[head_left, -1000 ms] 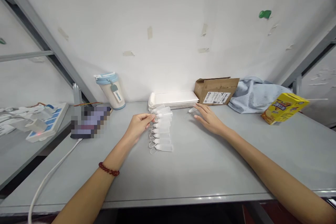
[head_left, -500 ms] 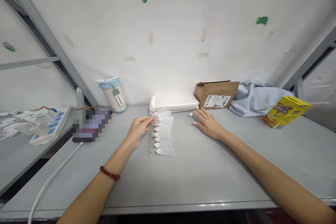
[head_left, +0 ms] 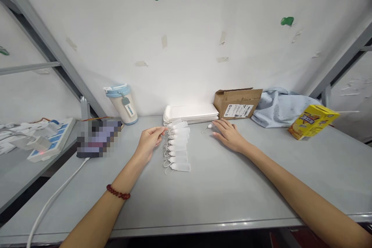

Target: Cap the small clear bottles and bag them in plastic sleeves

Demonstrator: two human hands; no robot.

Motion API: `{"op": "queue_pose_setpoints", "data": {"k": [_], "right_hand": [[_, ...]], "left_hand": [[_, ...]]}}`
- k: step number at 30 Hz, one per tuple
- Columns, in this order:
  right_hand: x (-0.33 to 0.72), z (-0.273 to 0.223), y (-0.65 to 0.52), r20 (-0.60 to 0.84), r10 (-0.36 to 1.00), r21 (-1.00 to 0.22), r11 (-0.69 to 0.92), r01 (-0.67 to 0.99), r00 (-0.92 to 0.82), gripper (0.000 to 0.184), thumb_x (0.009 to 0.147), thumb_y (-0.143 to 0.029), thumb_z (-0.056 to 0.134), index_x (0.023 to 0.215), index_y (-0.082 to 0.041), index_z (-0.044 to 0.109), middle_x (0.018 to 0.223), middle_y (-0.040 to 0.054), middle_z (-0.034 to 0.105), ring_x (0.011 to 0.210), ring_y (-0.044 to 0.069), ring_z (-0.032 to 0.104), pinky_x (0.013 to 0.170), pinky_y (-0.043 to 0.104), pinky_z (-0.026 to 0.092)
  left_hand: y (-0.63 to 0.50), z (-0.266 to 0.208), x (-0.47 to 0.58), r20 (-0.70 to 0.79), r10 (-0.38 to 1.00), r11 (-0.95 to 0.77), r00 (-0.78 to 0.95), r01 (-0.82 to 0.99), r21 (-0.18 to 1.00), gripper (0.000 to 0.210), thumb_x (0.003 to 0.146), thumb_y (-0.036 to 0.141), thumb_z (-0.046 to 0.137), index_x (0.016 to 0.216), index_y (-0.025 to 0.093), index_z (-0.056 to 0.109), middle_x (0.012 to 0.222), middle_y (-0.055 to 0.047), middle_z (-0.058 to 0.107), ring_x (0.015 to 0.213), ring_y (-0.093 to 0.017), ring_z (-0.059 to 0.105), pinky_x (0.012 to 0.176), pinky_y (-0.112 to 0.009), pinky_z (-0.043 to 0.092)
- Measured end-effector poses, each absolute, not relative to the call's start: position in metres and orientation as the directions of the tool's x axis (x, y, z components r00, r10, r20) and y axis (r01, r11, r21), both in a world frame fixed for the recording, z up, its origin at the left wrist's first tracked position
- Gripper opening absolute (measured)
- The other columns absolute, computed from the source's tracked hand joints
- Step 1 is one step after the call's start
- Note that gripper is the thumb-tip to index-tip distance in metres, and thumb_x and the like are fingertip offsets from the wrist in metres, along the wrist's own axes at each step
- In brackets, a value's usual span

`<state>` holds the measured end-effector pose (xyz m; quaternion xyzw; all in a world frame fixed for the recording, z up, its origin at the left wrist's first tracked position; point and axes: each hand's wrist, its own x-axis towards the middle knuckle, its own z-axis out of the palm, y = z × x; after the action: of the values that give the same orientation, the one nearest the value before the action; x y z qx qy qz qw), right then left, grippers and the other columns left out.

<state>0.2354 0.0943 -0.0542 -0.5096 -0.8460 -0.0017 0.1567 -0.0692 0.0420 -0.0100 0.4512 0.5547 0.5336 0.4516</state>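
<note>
Several small translucent white tubes with thin cord loops lie in a column on the grey table. My left hand is closed in a pinch at the left of the column's upper end. Its fingertips meet a cord loop there, though the exact contact is too small to see clearly. To the right of the column, my right hand rests palm down with its fingers stretched out. A small white piece lies by its fingertips, and a tiny clear bit sits just left of the hand.
Behind the tubes stands a stack of white flat packs, beside a cardboard box. Grey-blue cloth and a yellow snack box lie right. At left are a tumbler, a blurred phone with cable, and a power strip.
The view has shifted slightly. My left hand has drawn a little left from the tubes, still pinched. My right hand stays flat, and the small white piece by it shows more fully.
</note>
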Motion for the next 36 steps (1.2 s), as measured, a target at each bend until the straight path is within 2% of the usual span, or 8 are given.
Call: {"op": "queue_pose_setpoints", "data": {"k": [4,8,11,16,23,27,33,36], "right_hand": [[0.238,-0.051,0.096,0.289,0.852,-0.154,0.491,0.858,-0.436,0.042,0.091,-0.021,0.025,0.13,-0.017,0.04,0.135,0.0121,0.043,0.123,0.026,0.038,0.093,0.048,0.037],[0.242,-0.053,0.099,0.302,0.843,-0.134,0.499,0.856,-0.444,0.053,0.079,-0.002,0.028,0.129,-0.015,0.042,0.132,0.0127,0.045,0.12,0.025,0.041,0.09,0.043,0.039],[0.244,-0.057,0.102,0.329,0.829,-0.088,0.503,0.86,-0.452,0.064,0.068,0.004,0.031,0.127,-0.016,0.045,0.13,0.0117,0.047,0.116,0.026,0.043,0.088,0.041,0.041],[0.246,-0.061,0.106,0.358,0.811,-0.08,0.521,0.85,-0.464,0.067,0.064,0.006,0.033,0.125,-0.017,0.048,0.127,0.0108,0.048,0.113,0.025,0.044,0.09,0.041,0.04],[0.245,-0.058,0.103,0.333,0.827,-0.065,0.499,0.864,-0.453,0.066,0.064,0.005,0.036,0.124,-0.017,0.05,0.126,0.0104,0.049,0.108,0.026,0.043,0.086,0.041,0.042],[0.244,-0.057,0.102,0.323,0.83,-0.064,0.499,0.864,-0.455,0.067,0.062,0.006,0.036,0.124,-0.015,0.05,0.128,0.0105,0.048,0.111,0.026,0.041,0.086,0.04,0.042],[0.245,-0.062,0.104,0.342,0.822,-0.098,0.513,0.853,-0.455,0.068,0.064,0.005,0.034,0.127,-0.016,0.046,0.133,0.0099,0.046,0.12,0.026,0.037,0.089,0.044,0.041],[0.246,-0.064,0.106,0.355,0.813,-0.096,0.523,0.847,-0.462,0.066,0.065,0.005,0.034,0.126,-0.015,0.047,0.132,0.011,0.047,0.12,0.026,0.038,0.091,0.044,0.04]], "left_hand": [[0.042,-0.01,-0.068,-0.016,0.981,0.021,-0.192,0.025,0.999,0.03,0.065,0.037,0.065,0.08,0.011,0.067,0.067,0.002,0.047,0.043,-0.002,0.028,0.043,-0.02,0.018],[0.041,-0.011,-0.066,-0.013,0.981,0.022,-0.195,0.043,0.999,0.03,0.065,0.038,0.064,0.079,0.011,0.067,0.065,0.003,0.047,0.043,-0.003,0.028,0.043,-0.021,0.018],[0.04,-0.011,-0.065,0.001,0.982,0.01,-0.191,0.056,0.998,0.03,0.066,0.038,0.064,0.079,0.011,0.067,0.065,0.003,0.047,0.044,-0.003,0.028,0.043,-0.021,0.018],[0.041,-0.011,-0.067,0.02,0.979,-0.007,-0.202,0.062,0.998,0.029,0.066,0.037,0.064,0.079,0.011,0.067,0.065,0.003,0.045,0.044,-0.003,0.027,0.043,-0.021,0.017],[0.04,-0.008,-0.065,0.003,0.981,0.024,-0.194,0.136,0.99,0.033,0.06,0.039,0.069,0.079,0.012,0.066,0.048,0.007,0.036,0.043,-0.005,0.026,0.043,-0.02,0.02],[0.037,-0.004,-0.06,0.015,0.988,0.016,-0.154,0.199,0.98,0.031,0.059,0.038,0.07,0.078,0.013,0.067,0.046,0.007,0.04,0.043,-0.006,0.03,0.043,-0.02,0.024],[0.04,-0.009,-0.061,0.038,0.992,-0.009,-0.119,0.239,0.971,0.033,0.059,0.041,0.069,0.074,0.012,0.066,0.055,0.001,0.053,0.049,-0.008,0.04,0.045,-0.02,0.029],[0.04,-0.01,-0.062,0.033,0.993,-0.005,-0.111,0.243,0.97,0.033,0.06,0.042,0.069,0.074,0.012,0.066,0.055,0.002,0.052,0.05,-0.009,0.042,0.047,-0.02,0.031]]}}
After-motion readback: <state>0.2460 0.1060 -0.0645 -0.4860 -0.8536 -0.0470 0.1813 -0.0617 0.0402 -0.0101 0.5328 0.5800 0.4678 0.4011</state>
